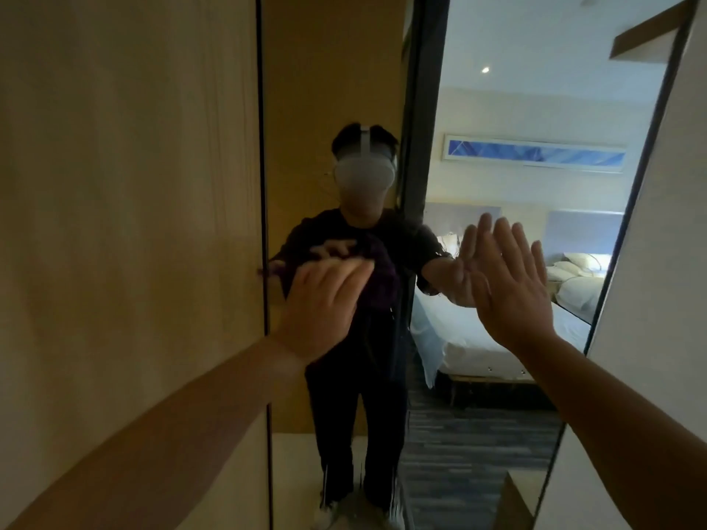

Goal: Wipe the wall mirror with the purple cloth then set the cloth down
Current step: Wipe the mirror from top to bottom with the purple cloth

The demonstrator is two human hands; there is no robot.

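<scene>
While the left hand (325, 296) presses the purple cloth (377, 277) against the wall mirror (497, 395) near its left edge, fingers (354, 270) curled over the bunched fabric and gripping it, the right hand (510, 285) lies flat on the glass, fingers straight, spread, holding nothing. Cloth mostly hidden behind the hand, dark purple folds showing just right of it. Mirror reflects the person and a white bed (478, 338); wood panel (126, 185) to the left.
</scene>
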